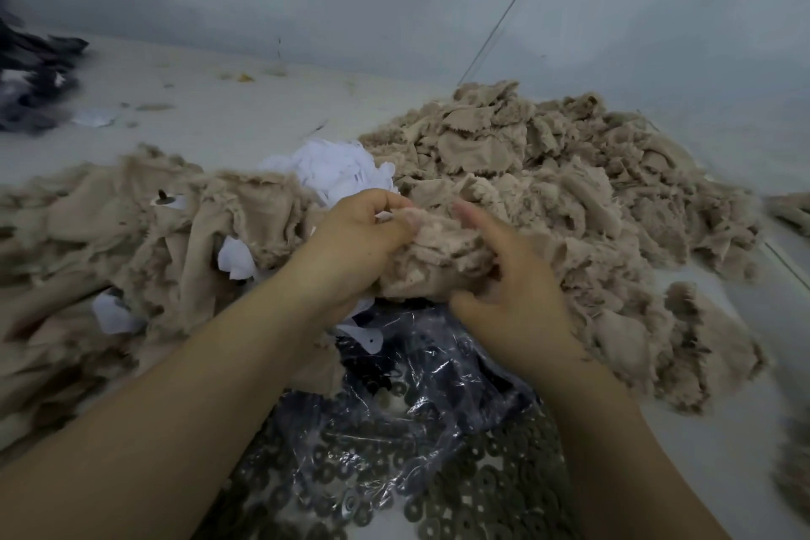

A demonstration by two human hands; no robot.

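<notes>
Your left hand (pixel 359 232) and right hand (pixel 517 311) hold a bundle of beige scraps (pixel 438 259) between them, over the middle of the pale grey table (pixel 219 101), toward its near edge. The scraps are soft, fuzzy cloth w/ frayed, zigzag-cut edges. Your left fingers are curled tight, pinching the bundle's top. Your right thumb grips underneath, index finger stretched straight over the cloth, other fingers bent into it.

Behind the bundle, toward the table's right edge, is a big right heap (pixel 548 171) of the same beige scraps, loose and crumpled. Toward the left edge lies a flatter left heap (pixel 131 232) of larger beige pieces (motion-blurred). Between the two are thin white cut-outs (pixel 337 171) w/ rounded shapes, a few w/ a small punched hole.

Under your wrists at the near edge sits a crinkled clear plastic bag (pixel 420 368) over dark contents, w/ flat, ring-shaped metal washers (pixel 442 500), dull grey, lying beside it. In the far left corner is dark cloth (pixel 30 75), blurred.
</notes>
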